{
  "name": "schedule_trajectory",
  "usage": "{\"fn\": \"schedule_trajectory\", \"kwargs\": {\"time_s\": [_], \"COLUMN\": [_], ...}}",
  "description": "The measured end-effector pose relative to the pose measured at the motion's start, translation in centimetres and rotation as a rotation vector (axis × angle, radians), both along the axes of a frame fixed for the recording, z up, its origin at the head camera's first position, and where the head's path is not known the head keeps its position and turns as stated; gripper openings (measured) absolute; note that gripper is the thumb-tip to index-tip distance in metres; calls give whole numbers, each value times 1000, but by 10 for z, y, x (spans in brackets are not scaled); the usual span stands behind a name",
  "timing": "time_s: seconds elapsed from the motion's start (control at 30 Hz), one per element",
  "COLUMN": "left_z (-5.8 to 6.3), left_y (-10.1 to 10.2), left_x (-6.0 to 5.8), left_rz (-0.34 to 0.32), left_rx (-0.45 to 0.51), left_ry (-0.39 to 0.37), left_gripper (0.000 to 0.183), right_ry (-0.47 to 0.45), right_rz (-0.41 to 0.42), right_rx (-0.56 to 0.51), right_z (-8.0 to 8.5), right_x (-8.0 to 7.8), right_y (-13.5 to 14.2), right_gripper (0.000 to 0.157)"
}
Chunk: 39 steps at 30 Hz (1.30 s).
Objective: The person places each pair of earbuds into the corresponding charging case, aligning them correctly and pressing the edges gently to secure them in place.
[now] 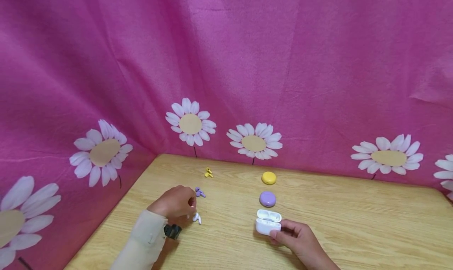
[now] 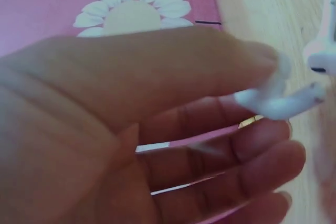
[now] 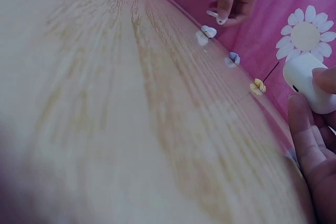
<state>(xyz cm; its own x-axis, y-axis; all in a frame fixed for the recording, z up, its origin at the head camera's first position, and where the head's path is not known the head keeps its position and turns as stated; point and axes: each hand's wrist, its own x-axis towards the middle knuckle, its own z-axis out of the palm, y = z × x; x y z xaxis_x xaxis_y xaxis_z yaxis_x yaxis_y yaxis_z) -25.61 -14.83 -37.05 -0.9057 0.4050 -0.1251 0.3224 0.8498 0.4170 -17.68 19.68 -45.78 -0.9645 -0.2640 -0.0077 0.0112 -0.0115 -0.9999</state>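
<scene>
My left hand (image 1: 175,201) is just above the left part of the table and pinches a white earbud (image 2: 286,106) between thumb and index finger, the other fingers loosely bent. On the wood beside that hand lies a second white earbud (image 1: 197,218). Farther right, my right hand (image 1: 299,240) grips a white earbud case (image 1: 267,226) by its right side, thumb in front. The lid of the case (image 1: 269,215) is up, hinged at the back. In the right wrist view, the underside of the case (image 3: 307,82) shows between thumb and fingers.
Purple earbuds (image 1: 199,192) and yellow earbuds (image 1: 209,173) lie behind my left hand. A closed purple case (image 1: 267,199) and a closed yellow case (image 1: 269,178) stand behind the white one. A pink flowered cloth (image 1: 304,85) borders the wooden table (image 1: 354,215) at the back and left.
</scene>
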Motion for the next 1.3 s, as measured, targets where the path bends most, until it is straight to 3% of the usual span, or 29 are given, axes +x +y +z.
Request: {"fn": "schedule_trajectory", "kwargs": {"time_s": [0.47, 0.77, 1.3], "left_z": [4, 4, 7], "left_y": [9, 15, 21], "left_x": [-3, -3, 1], "left_rz": [-105, -134, -185], "left_rx": [55, 125, 117], "left_ry": [195, 205, 271], "left_gripper": [17, 13, 12], "right_ry": [-30, -19, -7], "right_rz": [0, -1, 6], "right_rx": [1, -12, -12], "right_z": [3, 1, 2], "right_x": [0, -1, 0], "right_y": [0, 0, 0], "right_gripper": [43, 42, 40]}}
